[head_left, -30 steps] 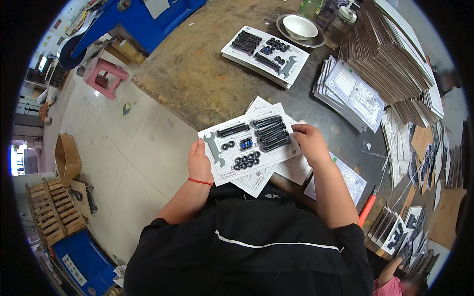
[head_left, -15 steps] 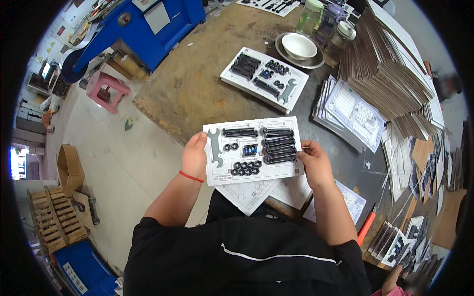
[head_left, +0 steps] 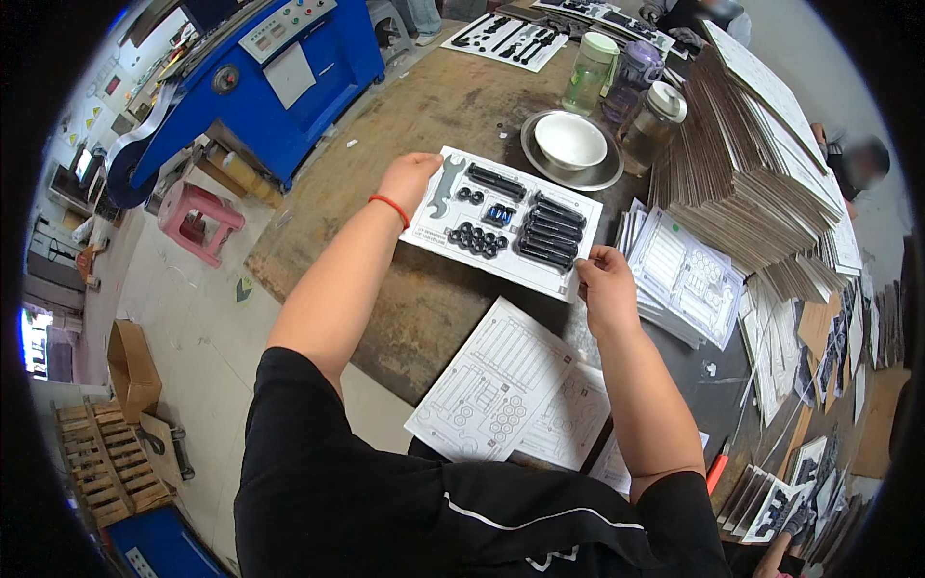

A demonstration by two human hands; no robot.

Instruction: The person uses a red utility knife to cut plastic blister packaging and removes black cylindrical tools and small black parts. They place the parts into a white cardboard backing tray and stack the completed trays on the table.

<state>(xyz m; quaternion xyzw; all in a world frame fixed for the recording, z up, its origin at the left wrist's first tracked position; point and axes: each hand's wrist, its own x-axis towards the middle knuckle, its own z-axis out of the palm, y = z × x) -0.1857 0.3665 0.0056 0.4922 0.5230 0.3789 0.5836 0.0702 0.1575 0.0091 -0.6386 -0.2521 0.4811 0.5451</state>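
Note:
A white hardware card is held by its two ends over the table, slightly tilted. My left hand, with a red cord at the wrist, grips its left end next to a flat grey open-ended wrench. My right hand pinches the lower right corner between thumb and fingers. Mounted on the card are black bolts, black nuts and small blue-banded screws. The filled card seen earlier on the table is hidden behind this one. Printed sheets lie at the near table edge.
Right of the card stands a pile of printed sheets, with tall stacks of cardboard behind. A white bowl in a metal dish and several bottles are beyond. Co-workers' hands show at the edges. A red-handled tool lies near right.
Both hands have carried the hardware card forward, away from my body, and tilted it down to the right. It now covers the spot where another filled card lay. More of the printed sheets shows.

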